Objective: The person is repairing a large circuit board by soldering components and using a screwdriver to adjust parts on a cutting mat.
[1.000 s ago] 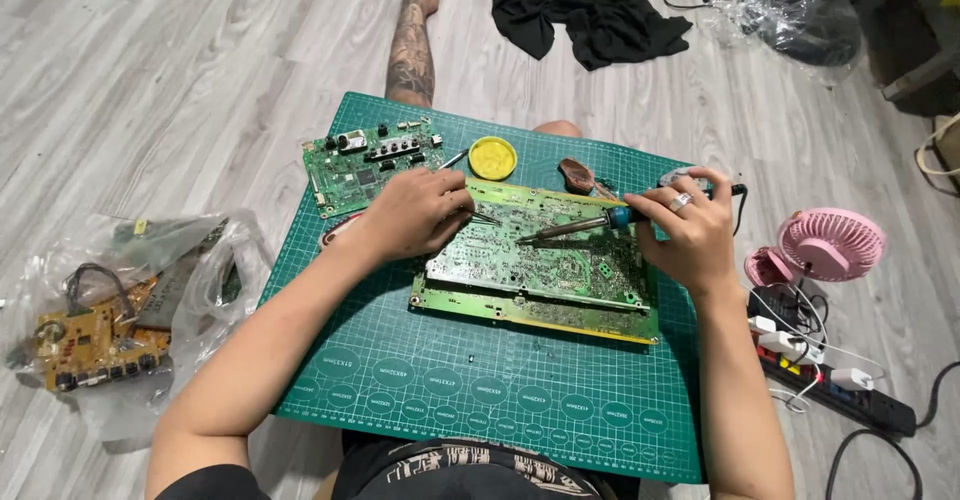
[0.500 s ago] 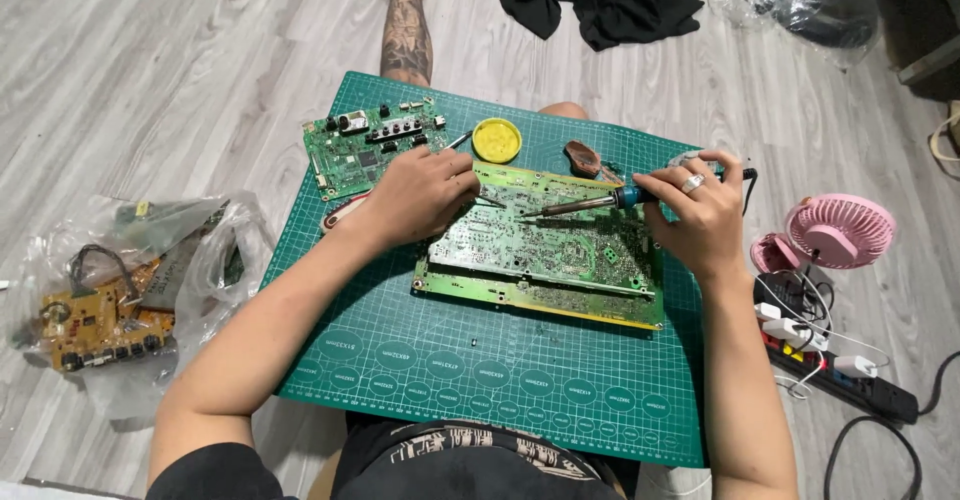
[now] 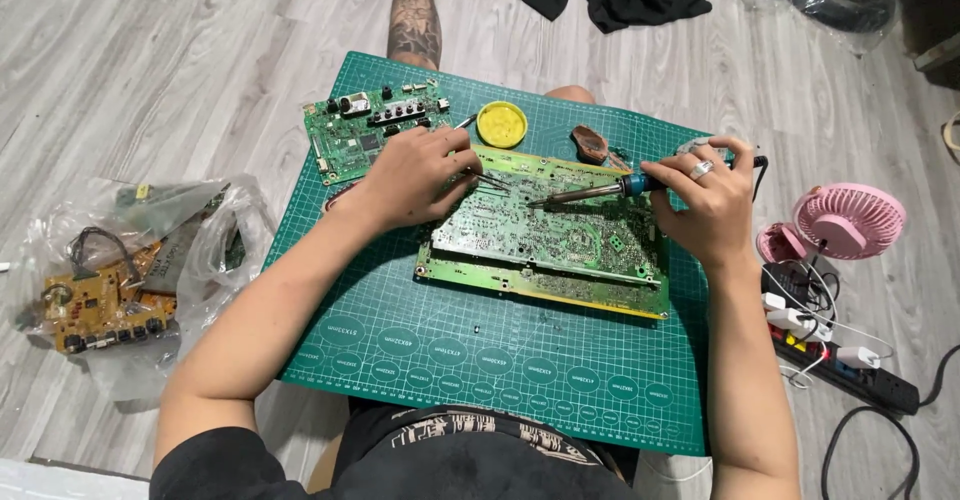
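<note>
On the green mat (image 3: pixel 400 340), the large circuit board (image 3: pixel 560 250) (stiff, light, fragile, best held by its edges) lies under the left hand (image 3: pixel 415 175) pinching tweezers (image 3: pixel 485 180) and the right hand (image 3: pixel 705 195) wrapped around a soldering iron (image 3: pixel 590 195).

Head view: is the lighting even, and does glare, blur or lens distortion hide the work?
Head view: soft, even light, faint shadows under the forearms; mild sheen on the plastic bag, none on the circuit board; left hand, right hand and soldering iron sharp; slight wide-angle bowing at the edges.
</note>
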